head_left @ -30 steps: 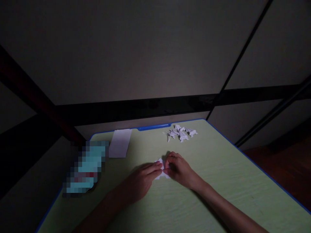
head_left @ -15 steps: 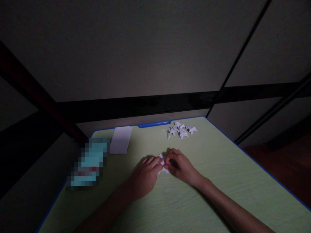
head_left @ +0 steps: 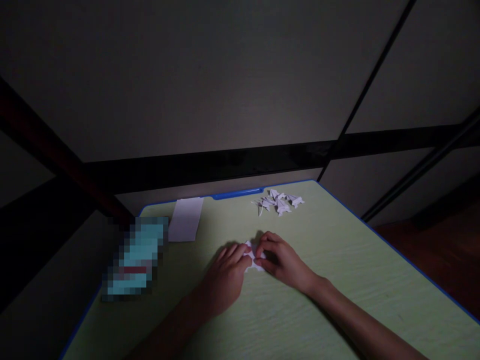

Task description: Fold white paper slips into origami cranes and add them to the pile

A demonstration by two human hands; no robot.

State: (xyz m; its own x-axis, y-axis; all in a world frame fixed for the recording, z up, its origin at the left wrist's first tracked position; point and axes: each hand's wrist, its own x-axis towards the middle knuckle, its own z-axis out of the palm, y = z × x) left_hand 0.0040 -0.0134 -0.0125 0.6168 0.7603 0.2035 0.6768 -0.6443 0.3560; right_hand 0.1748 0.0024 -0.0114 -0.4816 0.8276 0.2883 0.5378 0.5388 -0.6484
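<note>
Dark panels (head_left: 206, 75) stand behind a pale green table (head_left: 356, 260) with a blue rim. Near the middle of the tabletop lies a small folded white paper (head_left: 254, 251), between the two hands. The right hand (head_left: 279, 256) is curled, pinching its right side between thumb and finger. The left hand (head_left: 224, 277) has thumb and fingertips on its left side; in this poor light I cannot tell whether they grip or only press. Beyond, folded paper figures (head_left: 282, 206) sit grouped by the far edge. Farther left lies a flat paper sheet (head_left: 185, 220), beside a blurred-out turquoise object (head_left: 144, 245).
</note>
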